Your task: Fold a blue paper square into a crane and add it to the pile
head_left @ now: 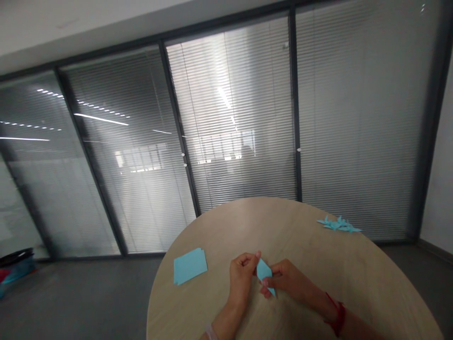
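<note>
A small folded piece of light blue paper (264, 272) is held between both hands above the round wooden table (318, 264). My left hand (242, 275) pinches its upper tip with thumb and forefinger. My right hand (285, 279) is closed on its lower right edge; a red band sits on that wrist. Both hands hover just over the table near its front middle.
A stack of flat light blue paper sheets (189, 266) lies on the table to the left of my hands. Several finished folded blue paper shapes (339, 224) lie at the far right rim. Glass walls with closed blinds (230, 118) stand behind; dark floor surrounds the table.
</note>
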Demonstrator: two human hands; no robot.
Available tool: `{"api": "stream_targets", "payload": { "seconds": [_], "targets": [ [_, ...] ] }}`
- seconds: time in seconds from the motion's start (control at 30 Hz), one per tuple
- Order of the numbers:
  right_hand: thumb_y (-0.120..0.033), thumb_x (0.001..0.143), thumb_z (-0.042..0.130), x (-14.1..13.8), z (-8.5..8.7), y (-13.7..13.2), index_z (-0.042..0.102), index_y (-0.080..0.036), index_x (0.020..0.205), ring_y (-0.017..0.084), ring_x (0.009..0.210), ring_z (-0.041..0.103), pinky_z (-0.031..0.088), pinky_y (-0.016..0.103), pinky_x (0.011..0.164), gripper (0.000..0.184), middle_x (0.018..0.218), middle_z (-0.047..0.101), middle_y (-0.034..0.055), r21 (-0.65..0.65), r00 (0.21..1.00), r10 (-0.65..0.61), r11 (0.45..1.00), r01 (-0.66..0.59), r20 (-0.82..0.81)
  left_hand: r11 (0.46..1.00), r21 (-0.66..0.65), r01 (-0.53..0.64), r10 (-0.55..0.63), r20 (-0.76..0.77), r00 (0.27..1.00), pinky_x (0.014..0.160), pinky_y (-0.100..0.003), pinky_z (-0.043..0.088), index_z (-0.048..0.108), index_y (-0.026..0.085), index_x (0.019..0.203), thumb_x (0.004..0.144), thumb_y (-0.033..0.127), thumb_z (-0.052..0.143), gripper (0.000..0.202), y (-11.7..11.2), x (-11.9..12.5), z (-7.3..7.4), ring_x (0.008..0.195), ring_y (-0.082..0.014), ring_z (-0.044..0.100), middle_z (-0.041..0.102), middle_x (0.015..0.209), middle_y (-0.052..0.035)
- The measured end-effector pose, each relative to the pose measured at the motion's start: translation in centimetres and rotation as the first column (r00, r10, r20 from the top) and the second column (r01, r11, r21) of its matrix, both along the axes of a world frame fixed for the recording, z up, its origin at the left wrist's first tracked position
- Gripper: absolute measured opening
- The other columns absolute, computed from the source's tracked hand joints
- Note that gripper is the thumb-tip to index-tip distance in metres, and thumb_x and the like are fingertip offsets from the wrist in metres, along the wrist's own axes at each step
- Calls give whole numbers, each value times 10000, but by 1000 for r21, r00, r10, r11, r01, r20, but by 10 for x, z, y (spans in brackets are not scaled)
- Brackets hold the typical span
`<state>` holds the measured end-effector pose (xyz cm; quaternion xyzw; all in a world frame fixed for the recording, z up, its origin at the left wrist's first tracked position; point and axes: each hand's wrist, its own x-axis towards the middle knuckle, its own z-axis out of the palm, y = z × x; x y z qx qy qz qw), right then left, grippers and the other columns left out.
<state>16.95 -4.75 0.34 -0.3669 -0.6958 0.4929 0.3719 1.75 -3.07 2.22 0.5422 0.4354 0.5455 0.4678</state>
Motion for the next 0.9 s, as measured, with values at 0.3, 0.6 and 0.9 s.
{"api": "stream_targets", "payload": {
  "seconds": [0.3, 0.6, 0.9],
  "targets": [
    [-363, 772, 619, -7, 10, -6, 721, -151, 644, 149, 549, 577, 374, 220, 526, 268, 587, 679, 1, 174, 961, -220, 966, 191, 168, 998, -67, -18, 27, 140, 990, 462, -224, 279, 448, 177, 446, 575, 603, 707, 515, -1, -3, 4, 445, -82, 343, 376, 447, 59],
    [-302, 859, 516, -9, 15, -16, 727, -229, 888, 209, 806, 670, 476, 297, 768, 225, 887, 747, 42, 511, 895, -419, 809, 291, 155, 974, -224, 45, 66, 462, 884, 529, -193, 404, 563, 169, 661, 620, 452, 740, 336, 6, -7, -7, 550, -91, 478, 532, 616, 35],
    [-216, 927, 392, 1, 1, -6, 642, -181, 877, 193, 740, 609, 464, 320, 713, 257, 782, 661, 61, 877, 710, -696, 405, 260, 111, 904, -313, 291, -86, 534, 841, 709, -325, 543, 579, 126, 909, 809, 510, 579, 397, 2, -6, -6, 735, -213, 694, 712, 802, -130]
  ]
}}
